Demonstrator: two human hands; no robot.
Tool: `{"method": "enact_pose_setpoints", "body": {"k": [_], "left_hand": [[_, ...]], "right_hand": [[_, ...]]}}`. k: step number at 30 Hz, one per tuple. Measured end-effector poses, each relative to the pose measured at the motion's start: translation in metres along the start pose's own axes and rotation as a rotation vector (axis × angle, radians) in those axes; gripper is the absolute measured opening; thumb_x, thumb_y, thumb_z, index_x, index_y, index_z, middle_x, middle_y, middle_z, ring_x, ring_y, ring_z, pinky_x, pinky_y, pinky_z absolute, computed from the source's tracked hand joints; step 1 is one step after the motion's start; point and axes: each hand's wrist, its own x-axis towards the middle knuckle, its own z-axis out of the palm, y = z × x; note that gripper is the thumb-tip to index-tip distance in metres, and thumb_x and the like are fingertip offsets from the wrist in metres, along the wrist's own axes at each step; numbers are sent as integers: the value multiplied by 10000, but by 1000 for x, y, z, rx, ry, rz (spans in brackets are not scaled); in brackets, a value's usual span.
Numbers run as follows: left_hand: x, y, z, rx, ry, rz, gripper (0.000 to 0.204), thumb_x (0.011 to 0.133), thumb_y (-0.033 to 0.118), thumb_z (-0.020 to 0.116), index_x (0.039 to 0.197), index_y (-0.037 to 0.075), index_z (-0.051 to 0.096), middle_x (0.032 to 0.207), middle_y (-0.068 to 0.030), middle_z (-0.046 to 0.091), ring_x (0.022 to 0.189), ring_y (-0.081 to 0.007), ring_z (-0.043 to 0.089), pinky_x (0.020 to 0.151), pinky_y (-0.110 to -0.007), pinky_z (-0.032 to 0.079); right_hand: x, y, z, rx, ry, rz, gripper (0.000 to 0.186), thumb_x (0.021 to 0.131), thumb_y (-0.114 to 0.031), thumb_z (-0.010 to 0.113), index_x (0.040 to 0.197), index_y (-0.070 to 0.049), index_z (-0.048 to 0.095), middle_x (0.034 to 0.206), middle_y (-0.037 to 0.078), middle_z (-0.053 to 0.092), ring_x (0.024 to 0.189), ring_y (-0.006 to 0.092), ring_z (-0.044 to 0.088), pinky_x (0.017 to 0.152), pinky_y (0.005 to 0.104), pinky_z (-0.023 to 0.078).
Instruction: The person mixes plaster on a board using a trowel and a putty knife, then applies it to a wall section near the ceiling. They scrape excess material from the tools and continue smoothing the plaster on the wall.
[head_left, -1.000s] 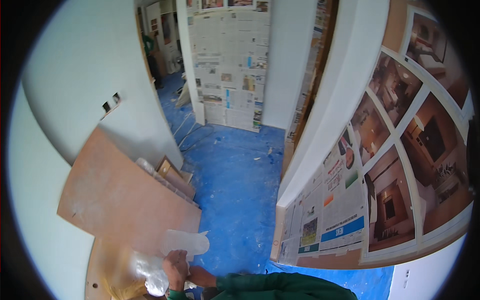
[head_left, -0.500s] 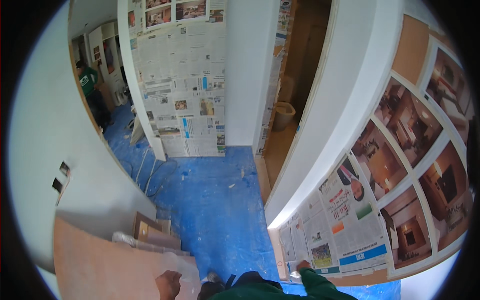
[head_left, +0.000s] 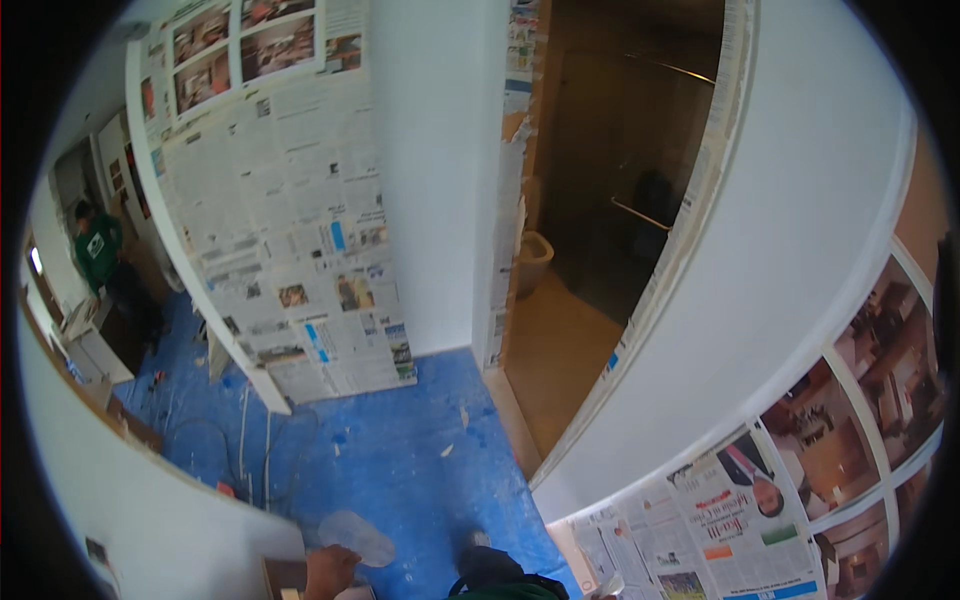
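Blue floor sheet [head_left: 400, 450] w/ white cables [head_left: 245, 440], paint chips [head_left: 447, 450], clear plastic scrap [head_left: 357, 535].

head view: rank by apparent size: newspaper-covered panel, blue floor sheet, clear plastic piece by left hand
1. newspaper-covered panel and blue floor sheet: alike, fisheye makes it unsure
2. clear plastic piece, beside left hand

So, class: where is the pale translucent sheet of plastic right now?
In the head view it lies low and left of centre on the blue floor covering, the plastic sheet just right of the left hand.
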Motion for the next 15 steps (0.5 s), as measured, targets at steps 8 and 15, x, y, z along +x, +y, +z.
{"method": "enact_pose_setpoints", "body": {"k": [8,15], "left_hand": [[235,-39,0,-82,187,153,91,724,120,728,696,83,650,689,-102,595,637,-314,597,537,-427,460],[443,-105,44,-34,48,431,49,712,151,720,687,158,678,680,-63,617,594,-291,592,508,-416,447]], "right_hand": [[55,-211,-118,-197,-117,-295,600,887,-516,512,1238,-32,562,1332,202,502,1157,413,537,953,512,422],[50,-360,-168,-25,154,62,792,737,-662,618,1137,20,659,1174,229,642,1124,356,608,983,401,468]]}}
